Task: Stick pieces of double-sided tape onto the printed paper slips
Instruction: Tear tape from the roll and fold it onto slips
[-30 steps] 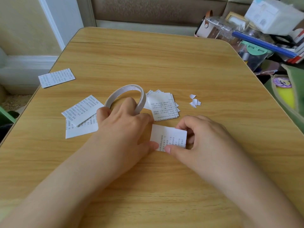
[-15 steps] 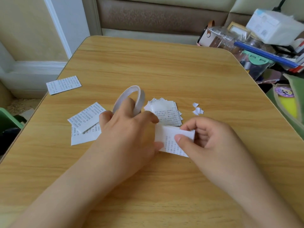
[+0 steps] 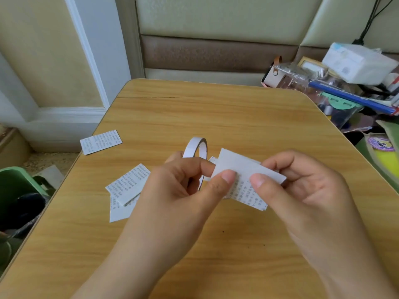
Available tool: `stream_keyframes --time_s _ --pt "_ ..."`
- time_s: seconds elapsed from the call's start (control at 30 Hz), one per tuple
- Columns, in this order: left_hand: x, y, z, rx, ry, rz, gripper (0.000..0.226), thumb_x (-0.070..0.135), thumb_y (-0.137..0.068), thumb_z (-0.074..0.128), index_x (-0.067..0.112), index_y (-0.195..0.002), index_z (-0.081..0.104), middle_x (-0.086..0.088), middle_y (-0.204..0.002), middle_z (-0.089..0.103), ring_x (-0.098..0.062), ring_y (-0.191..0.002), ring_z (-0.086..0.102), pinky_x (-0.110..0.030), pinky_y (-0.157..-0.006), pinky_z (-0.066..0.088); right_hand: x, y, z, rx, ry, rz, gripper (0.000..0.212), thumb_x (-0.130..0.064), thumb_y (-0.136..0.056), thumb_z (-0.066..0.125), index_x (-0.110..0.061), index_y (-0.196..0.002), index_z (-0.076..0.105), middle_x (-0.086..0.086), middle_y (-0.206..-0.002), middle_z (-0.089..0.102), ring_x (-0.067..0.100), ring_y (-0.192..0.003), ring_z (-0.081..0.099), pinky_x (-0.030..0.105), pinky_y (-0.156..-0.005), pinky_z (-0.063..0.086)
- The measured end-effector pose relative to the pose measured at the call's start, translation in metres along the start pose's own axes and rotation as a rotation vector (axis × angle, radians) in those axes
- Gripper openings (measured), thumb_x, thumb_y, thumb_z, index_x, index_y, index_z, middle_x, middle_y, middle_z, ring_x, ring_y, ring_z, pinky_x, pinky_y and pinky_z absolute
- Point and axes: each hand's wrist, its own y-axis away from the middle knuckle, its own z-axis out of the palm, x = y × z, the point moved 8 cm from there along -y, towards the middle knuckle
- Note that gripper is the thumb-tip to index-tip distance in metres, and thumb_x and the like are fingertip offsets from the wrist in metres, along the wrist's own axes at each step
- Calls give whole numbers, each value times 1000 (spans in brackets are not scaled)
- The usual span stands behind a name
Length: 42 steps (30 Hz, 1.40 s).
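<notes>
Starting at the left edge of the surface: one printed slip lies alone there, half over the edge, prob. set aside. Further in, toward the middle, a small pile of slips sits overlapped, some face down, w/ print showing on the top ones.

Next, the left hand, raised over the middle of the surface: fingers curled, tape roll looped round them so it stays handy, thumb pinching the left edge of the held slip.

Right hand pinches the same slip's right end, thumb on top, fingers curled behind. Slip is lifted clear of the surface and bent over, blank back up top, print lower down; likely so tape can go on the back. Whether tape is already on it can't be told.

Beyond the right edge: clutter, boxes, a blue bar.
</notes>
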Motion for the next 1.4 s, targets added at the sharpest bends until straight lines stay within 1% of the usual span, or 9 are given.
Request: stream_keyframes --time_s 0.17,0.27,0.47,0.6,0.77,0.9,1.13,1.3,1.4 --pt "-3 0 -7 51 69 -17 28 57 -70 69 30 -66 70 -18 -75 52 -14 -59 44 -12 -52 32 9 -2 3 54 -47 36 7 -21 -70 72 -26 -76 71 3 -72 72 10 -65 65 15 -58 49" --pt "-5 -1 -8 71 134 -23 27 52 -69 65 27 -61 68 -15 -70 49 -9 -58 42 -14 -53 33 14 -3 4 106 -92 66 14 -28 -68 76 -20 -78 71 6 -73 72 14 -67 66 17 -60 50" --pt "-6 -1 -7 74 195 -49 29 45 -69 65 16 -69 69 -23 -62 40 -9 -59 40 -19 -74 33 12 -4 4 181 -30 19 4 -22 -72 70 -18 -73 68 6 -73 72 17 -66 66 21 -61 52" --pt "-11 -3 -13 119 254 -87 26 47 -64 68 26 -77 75 -29 -70 50 -15 -62 45 -8 -53 38 11 -5 3 155 38 17 8 -22 -74 70 -15 -76 67 9 -74 71 28 -69 66 29 -64 53" --pt "-12 -4 -12 116 291 -79 19 44 -66 79 27 -70 74 -20 -62 42 -15 -59 41 -10 -50 35 13 -6 3 147 55 14 8 -23 -73 70 -16 -75 67 9 -72 71 18 -65 64 26 -62 51" --pt "-14 -4 -12 131 280 -79 20 44 -68 69 25 -71 74 -27 -68 49 -18 -64 42 -14 -54 35 14 -6 3 167 10 11 3 -25 -72 71 -23 -73 70 1 -69 71 11 -64 65 20 -61 50" --pt "-13 -4 -16 183 282 -72 21 41 -68 68 22 -61 70 -24 -66 30 -12 -56 28 -13 -46 26 11 -6 2 210 -32 -36 6 -24 -72 71 -27 -68 69 -8 -58 63 3 -57 56 12 -57 43" --pt "-14 -4 -16 181 316 -68 20 40 -68 69 21 -62 70 -28 -66 37 -22 -62 28 -14 -49 28 10 -5 3 219 -35 -51 8 -22 -72 71 -27 -67 69 -8 -58 64 2 -57 56 12 -57 43" --pt "-16 -5 -17 184 338 -71 19 40 -67 70 21 -65 72 -31 -68 46 -19 -65 36 -19 -57 32 9 -6 5 221 -36 -56 10 -20 -73 71 -28 -66 68 -9 -56 63 1 -55 55 11 -56 42"
